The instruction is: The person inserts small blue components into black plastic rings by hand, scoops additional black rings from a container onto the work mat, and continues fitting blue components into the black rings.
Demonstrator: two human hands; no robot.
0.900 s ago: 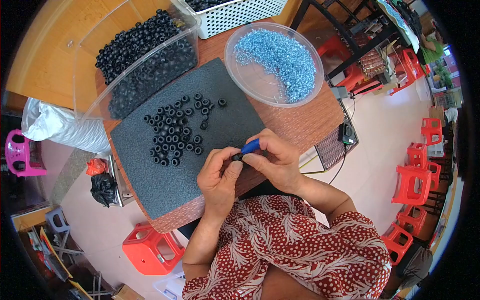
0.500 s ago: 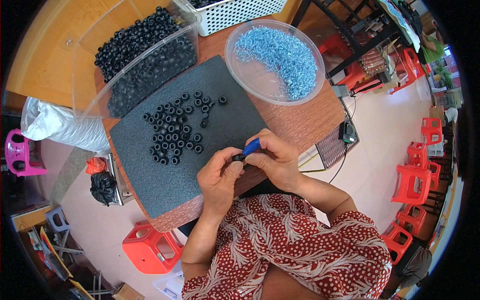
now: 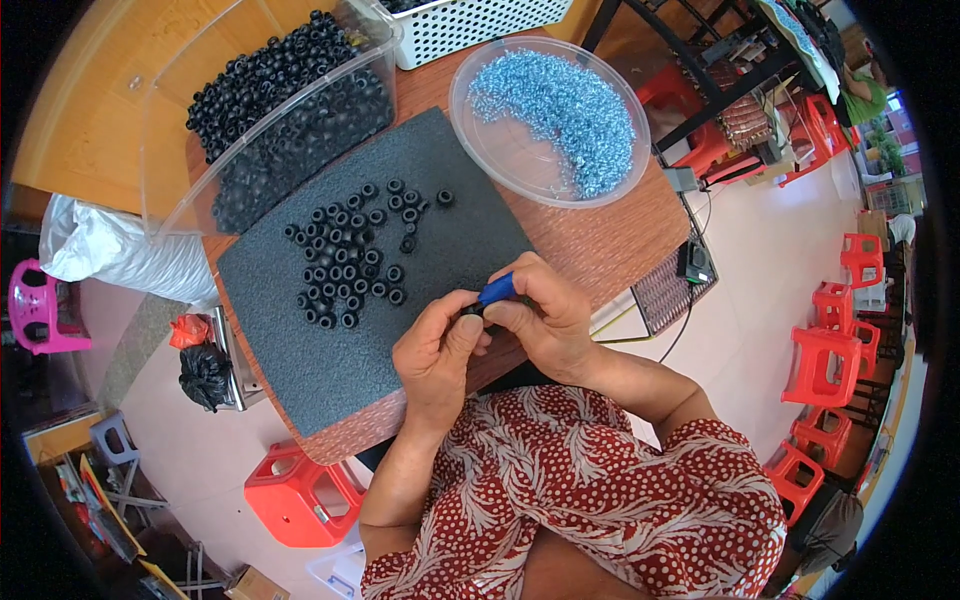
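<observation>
Over the near edge of the dark mat (image 3: 300, 380), my two hands meet with fingertips pinched together. My left hand (image 3: 436, 350) holds a small black ring-shaped part (image 3: 472, 309) between thumb and fingers, mostly covered by them. My right hand (image 3: 548, 318) is closed on the same part from the other side. A blue piece (image 3: 497, 290) sits at my right index fingertip; whether it is a finger cover or a held tool I cannot tell. To the left, several loose black ring-shaped parts (image 3: 345, 255) lie scattered on the mat.
A clear plastic bin (image 3: 165, 200) of black parts stands at the far left of the table (image 3: 580, 240). A round clear lid (image 3: 510, 165) holds small shiny blue pieces (image 3: 570, 115). Behind is a white perforated basket (image 3: 480, 30). A red stool (image 3: 290, 510) stands below the table's left side.
Both hands have shifted very slightly left, still pinched together. The blue piece has tilted a little at my right fingertip. The loose parts on the mat look the same.
</observation>
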